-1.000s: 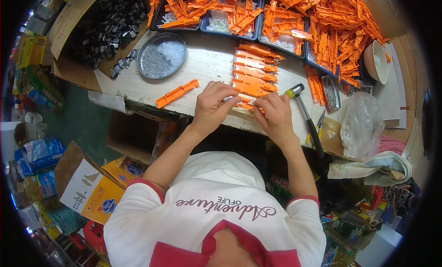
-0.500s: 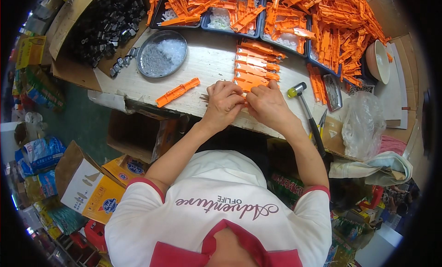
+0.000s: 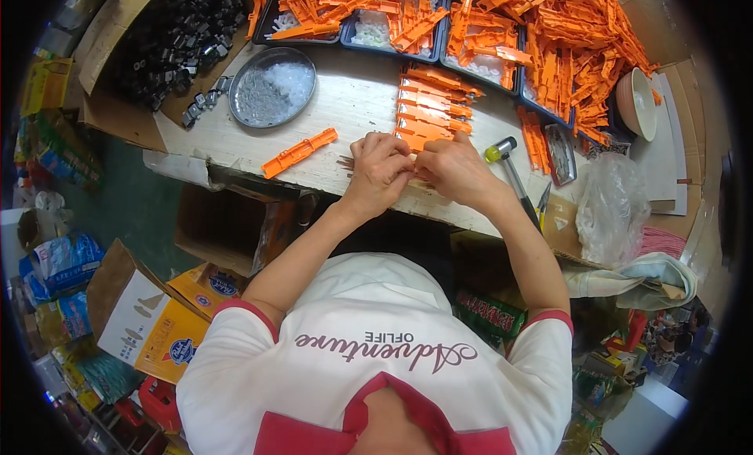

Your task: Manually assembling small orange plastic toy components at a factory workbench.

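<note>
My left hand (image 3: 379,172) and my right hand (image 3: 460,172) meet close to the front edge of the table, fingertips almost touching. Both have bent, closed fingers, and whatever lies between them is mostly hidden. Just beyond the fingertips, a row of orange plastic parts (image 3: 427,110) lies side by side, its near end by my hands. Thin brown strips (image 3: 346,165) stick out beside my left hand. A single orange plastic part (image 3: 300,153) rests on the table to the left. To the right of my right hand lies a hammer (image 3: 502,151) with a yellow-green and black head.
Farther back stand a round metal dish (image 3: 272,118) with white bits, a carton of dark metal pieces (image 3: 182,43) and blue trays (image 3: 480,74) under heaped orange parts (image 3: 584,55). Pliers (image 3: 543,200), a crumpled plastic bag (image 3: 612,208) and a pale bowl (image 3: 637,103) are at right.
The view has shifted slightly. My right fingers have moved a little over the near end of the orange row; my left hand keeps nearly the same place.
</note>
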{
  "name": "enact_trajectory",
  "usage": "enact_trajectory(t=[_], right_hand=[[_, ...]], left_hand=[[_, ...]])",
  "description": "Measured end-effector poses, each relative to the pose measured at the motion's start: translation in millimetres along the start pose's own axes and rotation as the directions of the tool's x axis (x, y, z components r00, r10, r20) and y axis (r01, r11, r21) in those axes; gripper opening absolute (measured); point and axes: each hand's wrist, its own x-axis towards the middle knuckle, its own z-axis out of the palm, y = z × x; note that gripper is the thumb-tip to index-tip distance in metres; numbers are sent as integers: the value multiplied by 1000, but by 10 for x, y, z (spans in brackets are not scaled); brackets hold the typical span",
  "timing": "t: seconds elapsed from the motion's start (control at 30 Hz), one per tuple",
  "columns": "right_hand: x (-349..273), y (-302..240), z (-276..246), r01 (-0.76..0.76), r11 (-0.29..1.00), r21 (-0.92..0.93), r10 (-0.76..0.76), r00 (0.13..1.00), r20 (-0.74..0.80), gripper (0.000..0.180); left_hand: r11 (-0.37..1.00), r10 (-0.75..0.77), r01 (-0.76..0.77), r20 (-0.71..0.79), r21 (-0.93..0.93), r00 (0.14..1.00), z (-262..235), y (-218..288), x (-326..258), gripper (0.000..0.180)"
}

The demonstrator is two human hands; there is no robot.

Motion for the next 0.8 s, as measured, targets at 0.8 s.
enact_trajectory(t=[0.8], right_hand=[[-3342,1887,-598,-968,237,-82,808,244,-536,19]], left_hand=[[970,106,-145,199,193,974,-16,38,140,8]])
